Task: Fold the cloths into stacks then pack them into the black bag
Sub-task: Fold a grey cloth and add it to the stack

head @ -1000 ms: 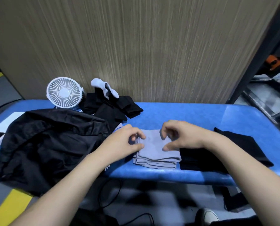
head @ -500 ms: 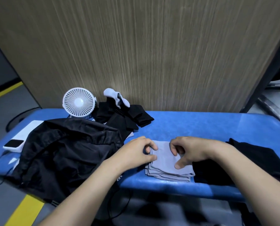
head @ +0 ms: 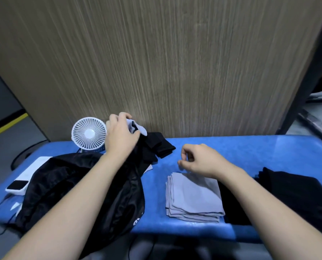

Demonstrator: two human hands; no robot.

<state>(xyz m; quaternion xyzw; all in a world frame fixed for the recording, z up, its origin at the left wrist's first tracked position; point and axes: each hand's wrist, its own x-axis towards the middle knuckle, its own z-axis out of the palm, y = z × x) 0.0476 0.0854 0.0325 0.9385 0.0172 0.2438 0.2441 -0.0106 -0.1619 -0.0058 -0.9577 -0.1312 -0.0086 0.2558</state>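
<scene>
Our left hand (head: pixel 119 136) grasps a crumpled light-grey cloth (head: pixel 135 126) atop the unfolded black cloths (head: pixel 156 146) beside the white fan (head: pixel 88 133). Our right hand (head: pixel 199 160), fingers loosely curled and holding nothing, hovers above the folded grey cloth stack (head: pixel 193 198); the black fabric bag (head: pixel 77 190) lies left of it on the blue table (head: pixel 250 152).

Black cloth stack (head: pixel 306 196) partly behind right forearm.
</scene>
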